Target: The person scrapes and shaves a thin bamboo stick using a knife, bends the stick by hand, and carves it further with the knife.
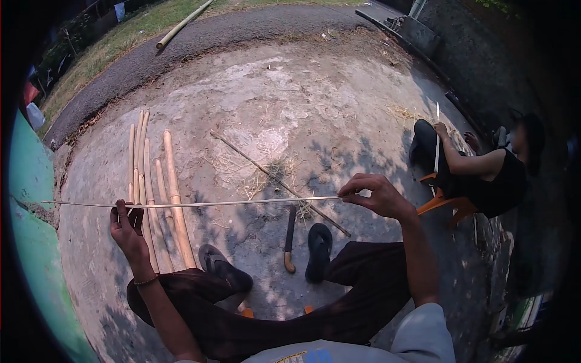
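Note:
A long, thin pale strip (242, 202) stretches nearly level across the view, above my knees. My right hand (378, 196) pinches its right end between thumb and fingertips. My left hand (128, 230) holds it farther left, and the strip's thin tip extends beyond that hand towards the green wall. Below the strip, a knife (290, 239) with a dark blade and wooden handle lies on the ground between my feet. A thin stick (272, 175) lies slantwise on the ground beyond it, over some loose shavings (266, 181).
Several bamboo poles (172, 175) lie on the concrete (339, 109) at the left, partly behind my left hand. At the right a co-worker (490, 172) sits on an orange stool (445, 206), holding another strip (437, 145). A green wall (36, 242) borders the left side.

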`<state>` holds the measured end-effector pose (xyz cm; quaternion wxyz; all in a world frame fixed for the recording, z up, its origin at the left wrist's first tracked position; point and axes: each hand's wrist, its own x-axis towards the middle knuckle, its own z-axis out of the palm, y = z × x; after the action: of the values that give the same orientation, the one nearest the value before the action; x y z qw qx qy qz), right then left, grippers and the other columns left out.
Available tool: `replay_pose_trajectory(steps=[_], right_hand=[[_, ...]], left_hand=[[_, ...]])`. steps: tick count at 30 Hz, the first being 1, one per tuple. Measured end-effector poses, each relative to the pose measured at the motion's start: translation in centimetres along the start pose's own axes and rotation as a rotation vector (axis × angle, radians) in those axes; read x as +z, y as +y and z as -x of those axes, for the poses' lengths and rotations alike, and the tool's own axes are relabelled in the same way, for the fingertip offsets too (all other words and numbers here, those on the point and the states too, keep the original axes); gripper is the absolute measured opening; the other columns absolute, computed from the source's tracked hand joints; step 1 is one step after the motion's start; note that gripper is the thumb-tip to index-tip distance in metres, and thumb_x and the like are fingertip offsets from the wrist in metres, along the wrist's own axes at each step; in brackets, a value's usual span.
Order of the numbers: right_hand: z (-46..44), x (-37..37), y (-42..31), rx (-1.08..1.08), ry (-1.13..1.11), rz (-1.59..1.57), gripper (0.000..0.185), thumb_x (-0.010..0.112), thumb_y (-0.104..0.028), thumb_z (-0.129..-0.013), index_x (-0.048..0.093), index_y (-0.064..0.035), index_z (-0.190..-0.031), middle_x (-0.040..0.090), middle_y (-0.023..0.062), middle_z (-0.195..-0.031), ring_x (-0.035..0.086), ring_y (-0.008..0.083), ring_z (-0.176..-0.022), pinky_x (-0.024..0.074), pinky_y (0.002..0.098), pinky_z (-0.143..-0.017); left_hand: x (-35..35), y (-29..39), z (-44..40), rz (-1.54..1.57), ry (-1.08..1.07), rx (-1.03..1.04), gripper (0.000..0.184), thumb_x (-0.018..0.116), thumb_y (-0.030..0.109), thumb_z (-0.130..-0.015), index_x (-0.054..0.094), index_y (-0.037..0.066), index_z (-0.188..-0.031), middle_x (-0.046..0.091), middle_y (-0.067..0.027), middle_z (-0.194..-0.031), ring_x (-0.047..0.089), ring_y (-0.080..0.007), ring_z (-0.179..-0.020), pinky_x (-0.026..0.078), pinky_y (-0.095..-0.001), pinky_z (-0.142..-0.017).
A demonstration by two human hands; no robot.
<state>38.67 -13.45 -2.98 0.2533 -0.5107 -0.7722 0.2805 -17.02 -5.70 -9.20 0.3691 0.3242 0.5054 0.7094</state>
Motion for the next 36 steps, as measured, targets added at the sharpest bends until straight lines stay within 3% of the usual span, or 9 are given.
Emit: replay_pose_trajectory(steps=[11, 13, 16, 19, 24, 32, 36], right_hand=[[0.2, 0.0, -0.3, 0.044, -0.063, 0.036, 0.024, 0.075, -0.012, -0.088, 0.072, -0.0071, -0.111, 0.071, 0.0094, -0.102, 0.069, 0.0242, -0.094, 0.0554, 0.0356, -0.082], [0.1, 0.7, -1.0, -0.096, 0.122, 0.222, 0.032, 0.077, -0.014, -0.087, 0.070, -0.0081, -0.117, 0.068, 0.0101, -0.112, 0.068, 0.0265, -0.102, 0.0559, 0.0366, -0.086], [-0.8, 1.6, -2.9, -0.214, 0.167, 0.163, 0.038, 0.078, -0.017, -0.086, 0.067, -0.0089, -0.121, 0.064, 0.0104, -0.119, 0.066, 0.0284, -0.107, 0.0564, 0.0376, -0.088], [-1.1, 4.0, -4.3, -0.216, 0.136, 0.112, 0.038, 0.079, -0.019, -0.086, 0.067, -0.0086, -0.121, 0.065, 0.0103, -0.117, 0.067, 0.0280, -0.105, 0.0569, 0.0382, -0.086], [-1.5, 5.5, -3.0, -0.170, 0.031, 0.047, 0.015, 0.073, -0.010, -0.090, 0.071, -0.0045, -0.103, 0.067, 0.0077, -0.092, 0.069, 0.0227, -0.081, 0.0559, 0.0350, -0.069], [-1.4, 5.5, -2.6, -0.141, 0.002, 0.010, 0.011, 0.071, -0.005, -0.090, 0.069, -0.0032, -0.101, 0.067, 0.0099, -0.094, 0.069, 0.0270, -0.084, 0.0553, 0.0366, -0.072], [-1.5, 5.8, -2.4, -0.118, -0.029, 0.034, 0.012, 0.069, -0.007, -0.092, 0.069, -0.0039, -0.103, 0.065, 0.0105, -0.097, 0.068, 0.0286, -0.087, 0.0540, 0.0387, -0.075]], left_hand=[[-0.1, -0.5, -0.4, 0.026, 0.052, -0.026, 0.022, 0.068, 0.030, -0.099, 0.062, 0.009, -0.102, 0.069, -0.0015, -0.089, 0.069, -0.0133, -0.073, 0.060, -0.0283, -0.070], [0.2, -0.4, -0.2, 0.042, 0.073, -0.031, 0.019, 0.071, 0.030, -0.097, 0.064, 0.012, -0.097, 0.067, 0.0009, -0.083, 0.067, -0.0114, -0.072, 0.057, -0.0268, -0.068], [0.4, -0.4, -0.1, 0.030, 0.052, -0.029, 0.019, 0.070, 0.029, -0.097, 0.064, 0.012, -0.094, 0.067, 0.0007, -0.081, 0.067, -0.0108, -0.070, 0.057, -0.0260, -0.066], [0.6, -0.7, 0.2, 0.022, 0.007, -0.008, 0.019, 0.069, 0.029, -0.098, 0.064, 0.012, -0.093, 0.067, 0.0007, -0.081, 0.067, -0.0104, -0.069, 0.057, -0.0258, -0.067], [1.8, -0.4, 1.4, 0.063, -0.028, -0.027, 0.020, 0.067, 0.025, -0.099, 0.061, 0.006, -0.098, 0.068, -0.0036, -0.081, 0.070, -0.0148, -0.067, 0.062, -0.0276, -0.063], [2.9, 0.8, 2.7, 0.101, -0.092, -0.051, 0.021, 0.067, 0.029, -0.099, 0.061, 0.010, -0.093, 0.068, -0.0011, -0.081, 0.070, -0.0118, -0.069, 0.064, -0.0265, -0.064], [2.7, 0.6, 2.8, 0.117, -0.127, -0.031, 0.022, 0.068, 0.031, -0.098, 0.060, 0.010, -0.098, 0.069, -0.0013, -0.084, 0.071, -0.0129, -0.069, 0.064, -0.0278, -0.064]])
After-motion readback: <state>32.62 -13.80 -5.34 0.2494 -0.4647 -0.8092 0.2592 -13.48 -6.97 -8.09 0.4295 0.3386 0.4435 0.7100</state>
